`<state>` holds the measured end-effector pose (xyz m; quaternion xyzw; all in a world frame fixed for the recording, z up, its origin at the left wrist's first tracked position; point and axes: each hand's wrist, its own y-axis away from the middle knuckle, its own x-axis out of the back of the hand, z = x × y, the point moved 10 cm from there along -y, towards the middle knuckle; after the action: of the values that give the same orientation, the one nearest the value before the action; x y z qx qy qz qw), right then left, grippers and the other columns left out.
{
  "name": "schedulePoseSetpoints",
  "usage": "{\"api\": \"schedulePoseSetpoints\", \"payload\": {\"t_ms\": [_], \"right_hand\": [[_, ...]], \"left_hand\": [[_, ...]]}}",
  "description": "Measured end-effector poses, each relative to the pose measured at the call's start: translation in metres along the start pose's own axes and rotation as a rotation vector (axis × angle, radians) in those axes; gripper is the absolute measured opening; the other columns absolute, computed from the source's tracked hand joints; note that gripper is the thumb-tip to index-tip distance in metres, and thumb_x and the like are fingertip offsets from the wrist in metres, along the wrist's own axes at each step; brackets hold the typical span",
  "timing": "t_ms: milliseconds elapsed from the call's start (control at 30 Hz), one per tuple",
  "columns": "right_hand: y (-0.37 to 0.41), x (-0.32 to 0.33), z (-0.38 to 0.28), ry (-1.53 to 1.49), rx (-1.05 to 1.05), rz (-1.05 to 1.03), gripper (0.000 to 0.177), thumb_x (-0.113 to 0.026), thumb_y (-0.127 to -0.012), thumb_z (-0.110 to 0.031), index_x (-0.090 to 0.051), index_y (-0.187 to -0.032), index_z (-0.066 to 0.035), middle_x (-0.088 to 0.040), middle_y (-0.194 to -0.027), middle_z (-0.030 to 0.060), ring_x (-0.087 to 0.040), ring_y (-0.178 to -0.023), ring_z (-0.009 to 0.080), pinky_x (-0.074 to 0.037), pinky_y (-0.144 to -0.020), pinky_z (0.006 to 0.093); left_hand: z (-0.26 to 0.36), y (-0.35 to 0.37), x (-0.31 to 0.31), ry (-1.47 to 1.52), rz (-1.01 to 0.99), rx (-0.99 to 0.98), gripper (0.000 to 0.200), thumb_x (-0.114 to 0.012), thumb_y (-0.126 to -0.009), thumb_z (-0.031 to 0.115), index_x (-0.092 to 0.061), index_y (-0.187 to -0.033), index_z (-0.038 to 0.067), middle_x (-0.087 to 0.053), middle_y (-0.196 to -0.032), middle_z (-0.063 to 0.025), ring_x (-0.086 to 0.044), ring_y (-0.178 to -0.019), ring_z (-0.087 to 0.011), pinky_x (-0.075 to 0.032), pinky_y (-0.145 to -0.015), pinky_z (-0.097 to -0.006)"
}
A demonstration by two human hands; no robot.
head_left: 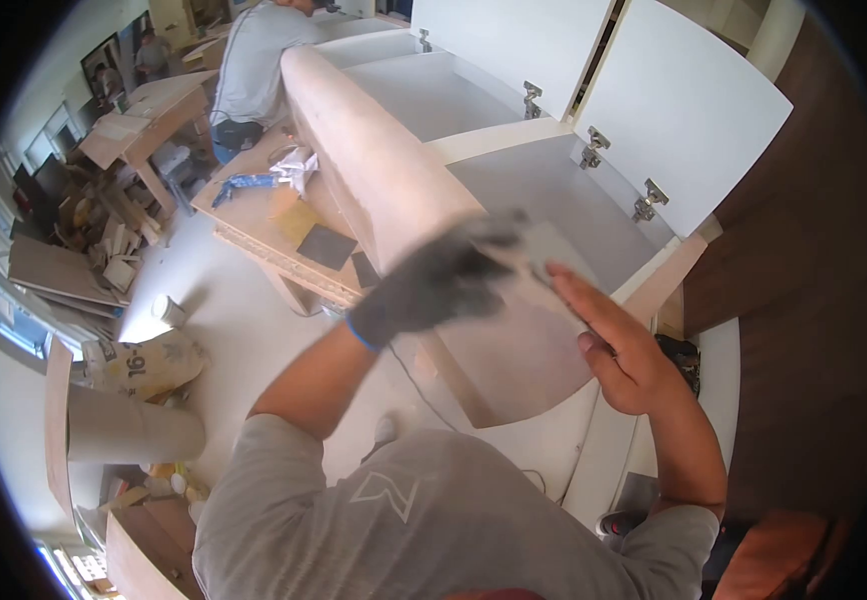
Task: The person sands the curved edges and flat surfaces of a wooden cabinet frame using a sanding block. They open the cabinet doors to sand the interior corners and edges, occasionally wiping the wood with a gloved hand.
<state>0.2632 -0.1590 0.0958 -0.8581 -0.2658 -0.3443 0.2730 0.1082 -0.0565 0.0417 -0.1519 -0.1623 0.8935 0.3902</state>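
Your gloved left hand (pixel 434 285) has its fingers curled over one edge of a grey sheet (pixel 551 250) (motion-blurred, so its material cannot be told). The sheet lies against the pale side panel (pixel 514 355) of a white cabinet (pixel 434 95) whose doors stand open. Your bare right hand (pixel 609 345) is flat, fingers straight, its fingertips touching the sheet. Beyond, another person (pixel 254 60) stands at a workbench (pixel 254 215).

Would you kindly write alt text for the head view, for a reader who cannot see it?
A blurred, gloved left hand and a bare, flat right hand lie on a gray sheet against a pale curved cabinet with open white doors. Behind, another person stands at a workbench.
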Motion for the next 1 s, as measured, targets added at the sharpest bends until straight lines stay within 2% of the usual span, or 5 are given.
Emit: {"api": "schedulePoseSetpoints", "payload": {"t_ms": [100, 267, 433, 767, 1000], "right_hand": [[-0.014, -0.011, 0.012, 0.413, -0.125, -0.03, 0.079, -0.047, -0.091, 0.013, -0.034, -0.168, -0.001, -0.03, -0.176, 0.0213, -0.027, -0.164, 0.0413, -0.022, -0.134, 0.0489], [-0.026, -0.048, 0.056, 0.453, -0.207, -0.217, 0.065, -0.05, -0.114, -0.028, -0.031, -0.165, 0.007, -0.026, -0.175, 0.0266, -0.022, -0.164, 0.0426, -0.021, -0.134, 0.0543], [-0.095, -0.055, 0.095, 0.458, -0.135, -0.17, 0.064, -0.051, -0.113, -0.025, -0.03, -0.165, 0.007, -0.024, -0.175, 0.0283, -0.021, -0.164, 0.0443, -0.021, -0.133, 0.0542], [-0.035, -0.054, 0.065, 0.438, -0.305, -0.365, 0.069, -0.054, -0.111, -0.021, -0.025, -0.168, 0.005, -0.018, -0.177, 0.029, -0.017, -0.165, 0.045, -0.019, -0.133, 0.0574], [-0.157, -0.07, 0.117, 0.523, -0.102, -0.201, 0.067, -0.055, -0.112, -0.025, -0.03, -0.166, 0.006, -0.024, -0.175, 0.029, -0.02, -0.164, 0.0461, -0.021, -0.133, 0.0568]], "left_hand": [[0.041, -0.028, 0.113, -0.394, 0.279, -0.448, 0.054, -0.064, -0.102, -0.003, -0.053, -0.155, 0.004, -0.052, -0.162, -0.0115, -0.058, -0.138, -0.023, -0.053, -0.112, -0.0349], [0.023, -0.096, 0.23, -1.174, 0.586, -0.132, 0.056, -0.067, -0.108, 0.037, -0.058, -0.151, 0.002, -0.061, -0.153, -0.0185, -0.067, -0.127, -0.0282, -0.049, -0.116, -0.041], [-0.016, -0.112, 0.255, -1.323, 0.598, 0.01, 0.075, -0.065, -0.1, 0.064, -0.067, -0.143, 0.004, -0.068, -0.144, -0.0189, -0.072, -0.117, -0.0303, -0.037, -0.124, -0.0461], [-0.032, -0.103, 0.272, -1.437, 0.558, 0.119, 0.066, -0.056, -0.103, 0.065, -0.074, -0.133, 0.008, -0.068, -0.147, -0.0097, -0.054, -0.146, -0.026, -0.024, -0.128, -0.0607], [-0.034, -0.105, 0.278, -1.508, 0.583, 0.087, 0.055, -0.058, -0.104, 0.061, -0.076, -0.131, 0.016, -0.069, -0.144, -0.0086, -0.055, -0.145, -0.0274, -0.028, -0.126, -0.063]]}}
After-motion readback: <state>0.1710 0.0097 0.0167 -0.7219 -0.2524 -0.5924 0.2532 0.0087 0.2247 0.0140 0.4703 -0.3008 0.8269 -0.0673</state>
